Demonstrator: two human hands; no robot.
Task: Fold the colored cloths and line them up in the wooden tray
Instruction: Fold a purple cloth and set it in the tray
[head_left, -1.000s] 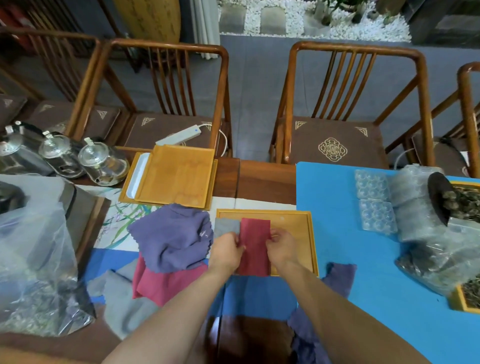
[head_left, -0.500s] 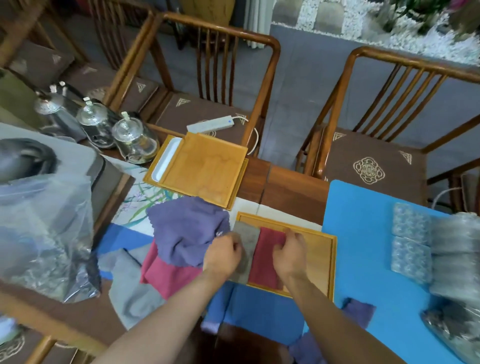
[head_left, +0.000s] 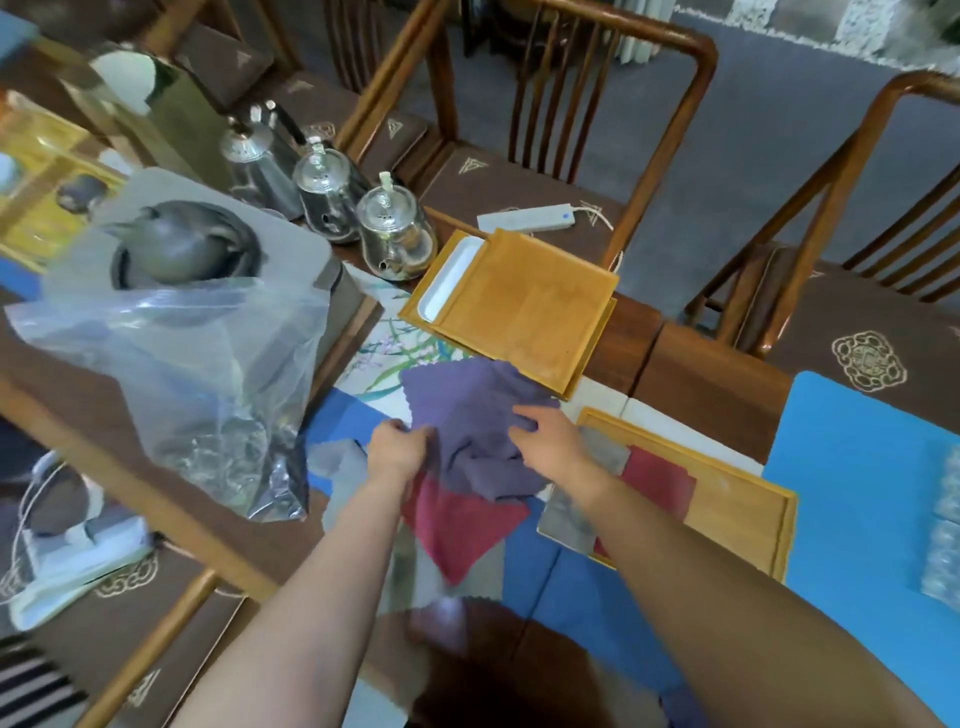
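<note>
On table, wooden tray (head_left: 737, 499) holds folded grey cloth (head_left: 605, 449) beside red cloth (head_left: 657, 480).

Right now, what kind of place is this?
Probably a tea room or tea shop: glass teapots, a dark clay teapot and carved wooden chairs surround a long wooden table.
</note>
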